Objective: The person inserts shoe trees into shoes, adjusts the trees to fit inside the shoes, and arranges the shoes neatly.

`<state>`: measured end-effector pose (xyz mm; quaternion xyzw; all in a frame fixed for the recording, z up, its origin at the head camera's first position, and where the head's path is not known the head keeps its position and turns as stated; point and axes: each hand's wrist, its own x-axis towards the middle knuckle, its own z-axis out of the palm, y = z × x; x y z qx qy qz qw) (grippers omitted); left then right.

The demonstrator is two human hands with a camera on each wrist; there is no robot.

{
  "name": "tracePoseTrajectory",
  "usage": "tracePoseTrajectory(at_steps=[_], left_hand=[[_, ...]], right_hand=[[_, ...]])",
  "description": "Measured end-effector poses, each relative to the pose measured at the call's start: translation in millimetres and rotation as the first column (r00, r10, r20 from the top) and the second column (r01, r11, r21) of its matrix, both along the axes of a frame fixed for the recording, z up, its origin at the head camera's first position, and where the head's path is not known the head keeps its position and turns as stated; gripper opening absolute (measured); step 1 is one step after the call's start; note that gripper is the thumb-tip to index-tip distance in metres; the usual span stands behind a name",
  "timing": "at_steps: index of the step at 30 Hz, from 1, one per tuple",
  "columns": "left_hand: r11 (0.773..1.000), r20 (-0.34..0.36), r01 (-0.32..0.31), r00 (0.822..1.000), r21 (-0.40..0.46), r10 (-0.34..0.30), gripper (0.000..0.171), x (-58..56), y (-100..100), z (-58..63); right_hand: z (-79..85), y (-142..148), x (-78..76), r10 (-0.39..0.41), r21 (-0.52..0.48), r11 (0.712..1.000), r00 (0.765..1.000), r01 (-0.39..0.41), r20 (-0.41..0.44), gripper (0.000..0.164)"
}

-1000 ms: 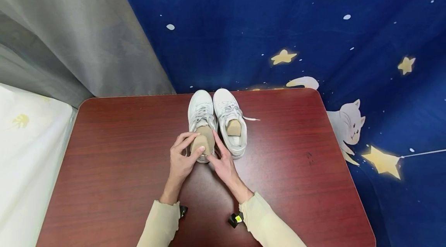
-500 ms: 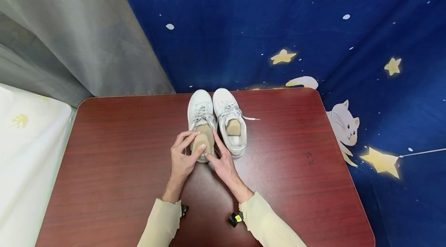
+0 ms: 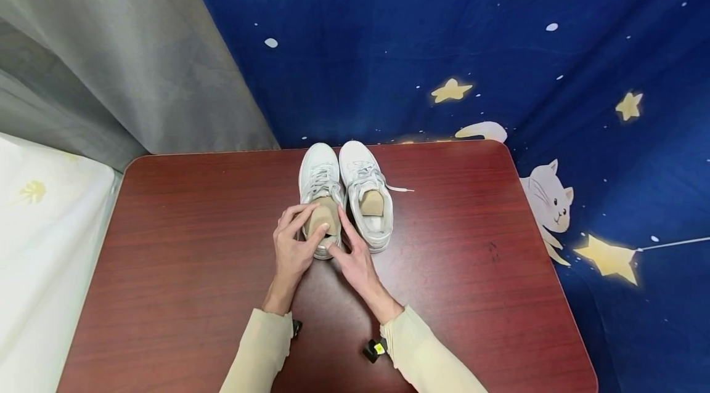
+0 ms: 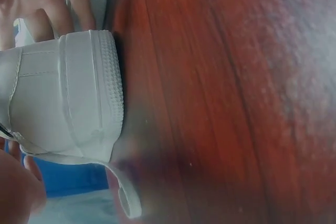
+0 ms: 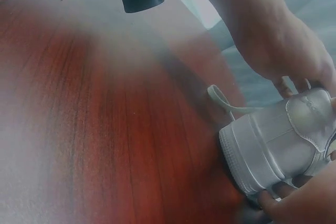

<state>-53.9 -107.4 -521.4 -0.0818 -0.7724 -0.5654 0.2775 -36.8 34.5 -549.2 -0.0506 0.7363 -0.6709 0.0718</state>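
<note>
Two white lace-up sneakers stand side by side at the table's far edge, toes away from me. In the head view my left hand (image 3: pixel 291 251) pinches a tan, stiff-looking insert (image 3: pixel 325 215) seated in the opening of the left sneaker (image 3: pixel 318 165). My right hand (image 3: pixel 357 263) holds that sneaker by its heel and inner side. The heel (image 4: pixel 79 87) fills much of the left wrist view, a lace loop hanging beside it. The right sneaker (image 3: pixel 355 156) has a similar tan insert (image 3: pixel 372 202) in its front part.
The sneakers stand on a reddish-brown wooden table (image 3: pixel 471 245). A loose lace end (image 3: pixel 400 188) sticks out right of the right sneaker. Behind hang a grey curtain (image 3: pixel 138 60) and a blue star-patterned curtain (image 3: pixel 388 42). White cloth (image 3: pixel 44 245) lies left.
The left hand has pushed the tan insert forward, deeper into the left sneaker, uncovering a dark gap near the heel. The right hand and both sneakers have hardly moved.
</note>
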Motion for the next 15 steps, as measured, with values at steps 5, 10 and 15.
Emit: tracePoseTrajectory(at_steps=[5,10,15], left_hand=[[1.000,-0.028,-0.011,1.000,0.004,0.011,0.043,-1.8,0.3,-0.4],[1.000,-0.015,-0.006,1.000,0.013,0.006,0.042,-3.2,-0.5,-1.5],[1.000,0.002,-0.009,1.000,0.018,0.009,0.041,-3.7,-0.6,-0.6]], right_hand=[[24.4,1.4,2.7,0.016,0.009,1.000,1.000,-0.016,0.007,0.074],[31.4,2.1,3.1,0.021,-0.005,1.000,1.000,-0.021,-0.005,0.073],[29.3,2.2,3.5,0.022,-0.014,1.000,1.000,-0.022,-0.022,0.073]])
